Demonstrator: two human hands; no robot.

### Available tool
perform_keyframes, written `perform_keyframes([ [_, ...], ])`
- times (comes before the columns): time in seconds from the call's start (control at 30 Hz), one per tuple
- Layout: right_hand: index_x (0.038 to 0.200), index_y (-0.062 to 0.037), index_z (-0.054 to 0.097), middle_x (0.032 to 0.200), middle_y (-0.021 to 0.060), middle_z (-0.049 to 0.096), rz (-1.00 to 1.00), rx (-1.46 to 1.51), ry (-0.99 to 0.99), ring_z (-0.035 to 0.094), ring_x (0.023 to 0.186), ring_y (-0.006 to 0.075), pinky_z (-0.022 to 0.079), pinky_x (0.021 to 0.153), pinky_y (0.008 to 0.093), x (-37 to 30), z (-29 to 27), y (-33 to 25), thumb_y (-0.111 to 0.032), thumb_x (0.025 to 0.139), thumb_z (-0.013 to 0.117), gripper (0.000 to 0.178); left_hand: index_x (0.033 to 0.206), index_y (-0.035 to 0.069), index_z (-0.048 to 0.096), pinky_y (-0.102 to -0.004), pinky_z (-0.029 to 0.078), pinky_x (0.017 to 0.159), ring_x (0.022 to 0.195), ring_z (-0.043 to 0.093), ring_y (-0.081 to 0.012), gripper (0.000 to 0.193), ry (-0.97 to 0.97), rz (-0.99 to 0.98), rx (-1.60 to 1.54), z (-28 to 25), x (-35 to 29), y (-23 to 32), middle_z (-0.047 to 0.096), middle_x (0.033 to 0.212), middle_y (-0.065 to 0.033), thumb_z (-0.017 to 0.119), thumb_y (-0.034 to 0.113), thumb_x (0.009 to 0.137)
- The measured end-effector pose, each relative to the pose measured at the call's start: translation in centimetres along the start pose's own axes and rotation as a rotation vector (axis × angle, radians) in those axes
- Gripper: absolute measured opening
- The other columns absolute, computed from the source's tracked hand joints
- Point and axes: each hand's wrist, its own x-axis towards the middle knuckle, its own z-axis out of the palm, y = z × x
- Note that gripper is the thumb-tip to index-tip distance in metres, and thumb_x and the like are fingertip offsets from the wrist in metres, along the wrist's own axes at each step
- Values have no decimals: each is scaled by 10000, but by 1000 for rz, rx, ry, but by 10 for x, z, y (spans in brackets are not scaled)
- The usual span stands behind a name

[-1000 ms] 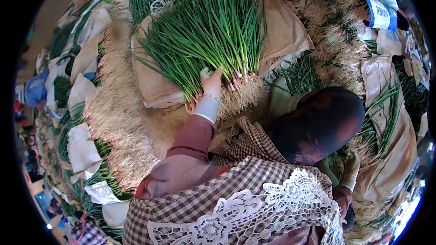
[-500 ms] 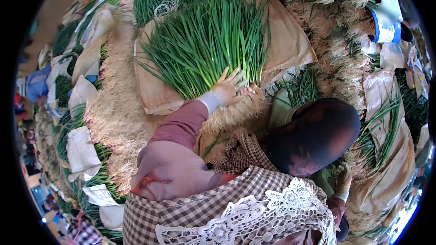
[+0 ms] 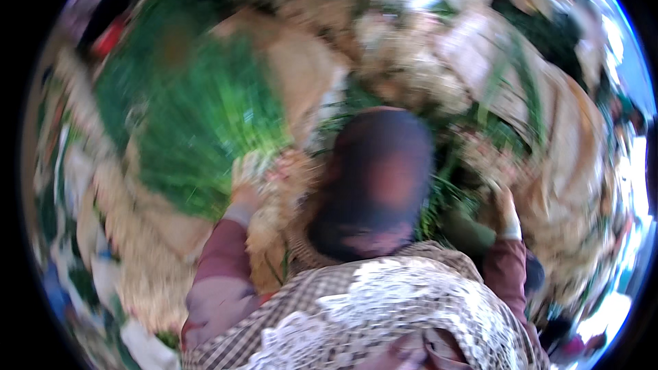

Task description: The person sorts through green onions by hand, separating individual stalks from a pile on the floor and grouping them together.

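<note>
Motion blurs the whole view. A fanned pile of leafy green onions [image 3: 209, 120] lies at the left on a tan sheet [image 3: 305, 62], with pinkish stem bases and pale roots toward me. My left hand [image 3: 248, 175] rests on the pile near the stem bases, its fingers stretched out rather than wrapped round them. On the right, my right hand [image 3: 499, 209] reaches down beside my bent knee to a clump of onions with pale roots [image 3: 490, 154]. Its fingers are too smeared to show whether they grip any stems.
My dark-clad knee [image 3: 377, 178] rises between the hands. A pale sack cloth [image 3: 555, 109] drapes over onions at the right. Rows of roots [image 3: 147, 267] run along the left, and more root bundles [image 3: 411, 62] lie beyond the knee.
The view has swung right, shifting the pile leftward in it. My right hand has reached forward to the right-hand onions. My left hand remains on the pile.
</note>
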Motion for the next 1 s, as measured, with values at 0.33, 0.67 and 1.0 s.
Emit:
perform_keyframes([
  [0.33,999,-49,487,913,92,530,564,809,-102,499,800,174,395,728,273,47,48,-36,-207,785,489,266,1084,54,469,-359,199,960,1147,297,-284,365,230,-405,-335,-73,36,-22,429,1155,-125,510,146,732],
  [0.67,877,-92,499,798,117,570,432,276,-57,559,739,262,441,654,352,111,45,-62,-272,778,458,210,974,13,526,-312,318,882,986,462,-187,219,628,369,-824,-231,125,187,529,984,-96,428,97,797],
  [1.0,890,-67,547,815,124,571,360,425,16,554,750,253,431,693,348,115,-11,-28,-254,761,499,231,876,14,549,-322,396,780,805,555,-177,371,-331,-137,-1758,-94,164,302,587,836,-92,378,342,847],
])
